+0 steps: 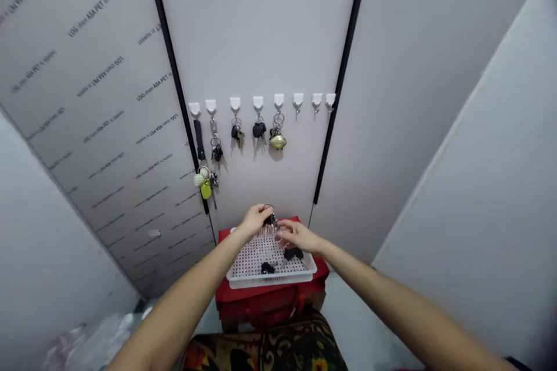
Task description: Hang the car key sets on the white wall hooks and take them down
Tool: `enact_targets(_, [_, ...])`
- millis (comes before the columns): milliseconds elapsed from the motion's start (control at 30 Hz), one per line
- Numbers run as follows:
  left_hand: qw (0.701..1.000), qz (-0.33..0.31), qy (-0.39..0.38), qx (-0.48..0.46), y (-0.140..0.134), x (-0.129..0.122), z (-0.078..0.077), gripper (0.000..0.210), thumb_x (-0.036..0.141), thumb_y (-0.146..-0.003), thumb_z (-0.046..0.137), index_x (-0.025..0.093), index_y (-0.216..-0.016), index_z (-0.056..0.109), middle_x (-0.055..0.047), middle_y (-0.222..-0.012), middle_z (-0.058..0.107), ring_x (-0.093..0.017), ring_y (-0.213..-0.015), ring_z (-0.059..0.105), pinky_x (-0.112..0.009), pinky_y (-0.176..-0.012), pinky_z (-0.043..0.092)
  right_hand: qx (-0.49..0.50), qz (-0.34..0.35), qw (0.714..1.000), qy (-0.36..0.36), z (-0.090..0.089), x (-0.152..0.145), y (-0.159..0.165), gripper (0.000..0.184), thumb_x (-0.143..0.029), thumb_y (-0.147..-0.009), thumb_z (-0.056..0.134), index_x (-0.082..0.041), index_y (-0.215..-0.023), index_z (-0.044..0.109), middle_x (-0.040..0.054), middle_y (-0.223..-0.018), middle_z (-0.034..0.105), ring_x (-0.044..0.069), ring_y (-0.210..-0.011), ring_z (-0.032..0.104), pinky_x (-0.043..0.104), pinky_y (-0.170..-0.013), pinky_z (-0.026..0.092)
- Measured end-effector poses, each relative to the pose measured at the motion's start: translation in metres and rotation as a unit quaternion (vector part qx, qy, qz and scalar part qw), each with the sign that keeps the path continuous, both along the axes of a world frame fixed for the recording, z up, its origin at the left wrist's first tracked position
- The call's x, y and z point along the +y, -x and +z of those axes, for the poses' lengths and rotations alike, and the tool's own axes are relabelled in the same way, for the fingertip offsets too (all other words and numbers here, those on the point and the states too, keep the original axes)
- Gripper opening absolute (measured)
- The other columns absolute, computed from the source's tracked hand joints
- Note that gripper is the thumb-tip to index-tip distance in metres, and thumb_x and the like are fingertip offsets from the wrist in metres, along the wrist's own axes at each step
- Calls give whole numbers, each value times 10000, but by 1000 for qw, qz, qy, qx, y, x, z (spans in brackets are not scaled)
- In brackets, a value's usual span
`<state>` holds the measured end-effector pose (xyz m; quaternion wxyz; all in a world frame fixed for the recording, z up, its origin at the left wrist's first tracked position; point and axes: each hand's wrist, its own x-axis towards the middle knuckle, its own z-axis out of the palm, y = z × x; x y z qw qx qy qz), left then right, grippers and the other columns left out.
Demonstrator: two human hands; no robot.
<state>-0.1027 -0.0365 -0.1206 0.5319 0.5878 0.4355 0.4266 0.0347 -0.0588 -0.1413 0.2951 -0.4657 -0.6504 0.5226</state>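
Observation:
My left hand (pixel 256 219) pinches a bunch of keys (pixel 270 219) by its ring, above a white perforated plastic basket (pixel 272 283). The keys, with a dark fob among them, hang down from the fingers. Close on the right side of the bunch is my right hand (pixel 299 236), its fingers loosely bent and apart; I cannot tell whether they touch the keys. Two dark key bunches lie in the basket, one key bunch (pixel 267 268) near the front edge and another key bunch (pixel 293 253) below my right hand.
A row of white hooks (pixel 258 102) is fixed to the pale panel. Several hold keys, including keys with a gold ball-shaped charm (pixel 278 142) and a strap (pixel 199 139) with a yellow-green tag. Three hooks at the right hold nothing. The basket stands on a red bag (pixel 270 298).

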Motion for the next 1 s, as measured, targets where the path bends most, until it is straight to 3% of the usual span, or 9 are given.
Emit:
enact_targets(100, [995,-14,45,-85,-2,-1,10,188,309,-572,469,139,-566,389,65,-469,394,-37,-425,377,-182,-453,342,108,-43,991,64,3,-3,4,278,-337,-616,475,-151,-818,428,4,-656,535,64,-522,514,195,-486,393])
enact_targets(233, [993,1,36,-115,-9,1,25,185,303,-579,472,137,-576,389,63,-483,402,-27,-424,379,-166,-440,338,193,-112,974,43,28,4,3,235,-296,-587,512,-146,-752,440,-28,-569,500,36,-443,470,189,-470,408])
enact_targets(333, [997,13,2,-77,-18,9,40,150,276,-606,449,134,-585,405,56,-480,409,-26,-408,378,-153,-407,309,208,-178,961,-48,63,18,-7,175,-264,-575,512,-144,-686,452,-53,-498,449,23,-391,416,187,-448,412])
enact_targets(467, [996,17,-89,6,-41,26,74,105,231,-617,437,131,-639,461,39,-516,441,-36,-429,400,-163,-420,324,137,-229,941,-209,126,44,-25,115,-210,-578,484,-134,-663,475,-41,-489,467,35,-385,424,195,-441,415])
enact_targets(600, [968,112,-206,92,-68,45,118,155,262,-614,453,152,-709,504,15,-608,510,-65,-526,453,-197,-525,371,71,-283,898,-331,183,74,-36,120,-160,-580,449,-126,-682,502,-22,-520,499,46,-413,461,207,-478,431])
enact_targets(700, [945,191,-232,129,-81,58,147,206,305,-626,443,165,-764,507,-12,-708,546,-99,-638,486,-227,-607,377,47,-319,870,-373,211,93,-38,121,-157,-584,441,-122,-678,508,-13,-528,505,55,-427,479,209,-483,436])
enact_targets(833, [930,229,-245,153,-85,69,167,284,299,-625,455,186,-886,465,-30,-830,553,-120,-737,490,-245,-670,365,7,-345,849,-399,229,110,-36,109,-143,-592,430,-120,-654,517,7,-569,531,60,-441,492,204,-485,431])
enact_targets(1000, [927,224,-235,187,-83,75,164,303,275,-629,459,180,-917,452,-57,-888,543,-138,-804,482,-250,-704,352,-80,-369,831,-409,227,124,-33,138,-147,-606,420,-124,-656,547,22,-571,554,82,-494,509,220,-537,424])
